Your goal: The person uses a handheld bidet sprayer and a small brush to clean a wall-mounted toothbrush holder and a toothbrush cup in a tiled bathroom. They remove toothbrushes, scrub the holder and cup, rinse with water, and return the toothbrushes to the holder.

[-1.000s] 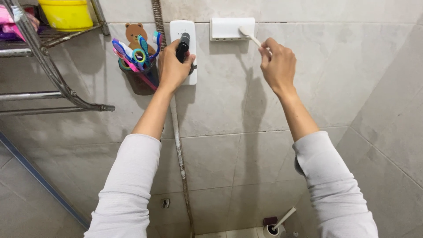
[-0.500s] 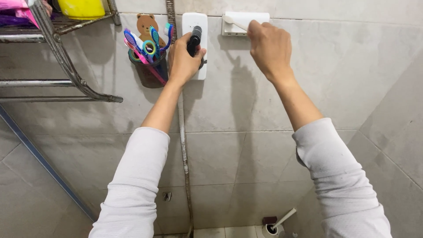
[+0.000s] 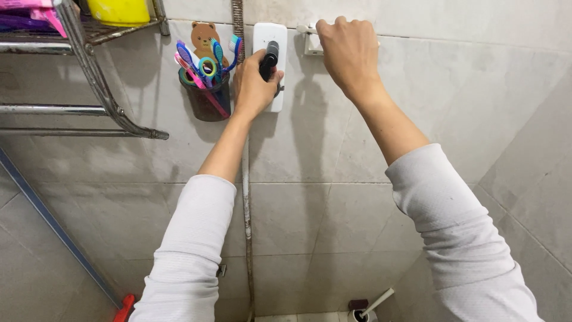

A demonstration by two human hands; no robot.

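Our left hand (image 3: 253, 86) grips a black tube (image 3: 269, 59); our right hand (image 3: 347, 52) is closed on a white brush (image 3: 305, 28). Both look light and stiff, perhaps slippery; we'd hold mid-body.

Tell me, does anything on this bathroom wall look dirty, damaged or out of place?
Mostly in order. The vertical pipe running down the tiled wall looks grimy and crusted with pale deposits. The left hand grips a black object at the white wall unit; the cup of toothbrushes hangs upright.
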